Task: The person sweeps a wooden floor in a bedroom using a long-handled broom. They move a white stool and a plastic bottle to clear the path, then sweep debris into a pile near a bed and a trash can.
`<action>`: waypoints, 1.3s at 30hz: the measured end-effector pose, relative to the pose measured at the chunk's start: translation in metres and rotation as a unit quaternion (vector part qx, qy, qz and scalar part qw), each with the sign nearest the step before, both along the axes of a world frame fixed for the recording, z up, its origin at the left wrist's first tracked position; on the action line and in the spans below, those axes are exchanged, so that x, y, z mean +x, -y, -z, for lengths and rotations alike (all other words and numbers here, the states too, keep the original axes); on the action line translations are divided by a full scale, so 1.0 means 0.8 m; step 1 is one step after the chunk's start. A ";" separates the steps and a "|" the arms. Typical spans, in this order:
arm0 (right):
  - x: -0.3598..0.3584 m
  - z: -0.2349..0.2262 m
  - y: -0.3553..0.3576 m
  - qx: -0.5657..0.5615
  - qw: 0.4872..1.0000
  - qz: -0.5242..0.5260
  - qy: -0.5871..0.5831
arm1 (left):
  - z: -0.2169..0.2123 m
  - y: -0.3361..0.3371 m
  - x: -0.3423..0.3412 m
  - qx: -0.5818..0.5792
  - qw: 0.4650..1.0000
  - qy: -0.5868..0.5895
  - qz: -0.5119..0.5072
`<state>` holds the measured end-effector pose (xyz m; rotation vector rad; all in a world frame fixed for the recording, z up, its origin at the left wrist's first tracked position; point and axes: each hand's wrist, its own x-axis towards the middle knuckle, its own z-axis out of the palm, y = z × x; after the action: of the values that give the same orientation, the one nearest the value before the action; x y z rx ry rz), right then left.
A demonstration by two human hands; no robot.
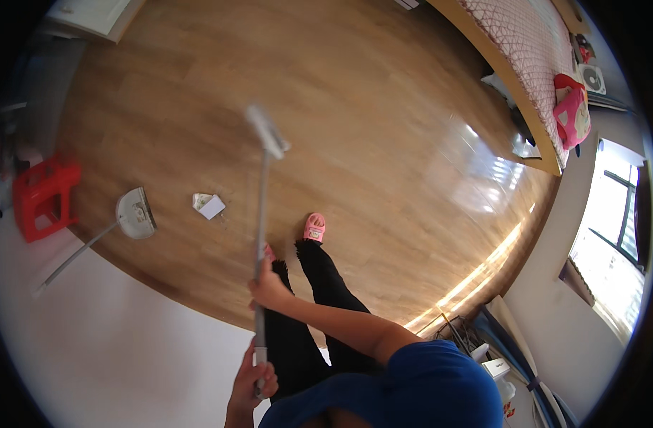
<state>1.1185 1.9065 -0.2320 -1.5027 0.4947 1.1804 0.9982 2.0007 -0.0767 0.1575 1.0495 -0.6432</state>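
Both hands hold a long grey broom handle (260, 214) that runs up from my body to a blurred pale broom head (267, 132) over the wooden floor (369, 121). My right hand (269, 289) grips the handle about midway, its forearm reaching in from the right. My left hand (255, 374) is closed around the lower end of the handle. A small white scrap of paper (209, 205) lies on the floor left of the handle. My legs in black trousers and a pink slipper (314, 228) stand just right of the handle.
A white dustpan (135, 212) with a long handle rests on the floor to the left. A red plastic stool (45, 196) stands by the left wall. A bed (526, 50) with a pink item (572, 114) lies at the upper right; a bright window (612, 221) is on the right.
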 end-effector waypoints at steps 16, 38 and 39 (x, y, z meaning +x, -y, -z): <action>0.212 0.198 0.235 -0.204 0.802 -0.527 0.192 | 0.179 0.118 0.290 -0.107 0.984 0.036 0.140; 0.338 0.128 0.410 -0.209 0.897 0.372 -0.112 | 0.166 0.259 0.494 -0.067 0.912 0.149 0.377; 0.358 0.140 0.442 -0.178 0.895 0.388 -0.131 | 0.196 0.289 0.507 -0.091 0.919 0.147 0.355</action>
<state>1.4051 1.5528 -0.3437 -1.2339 1.4095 0.6597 1.4036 1.7692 -0.2337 0.4708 0.6170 -1.3257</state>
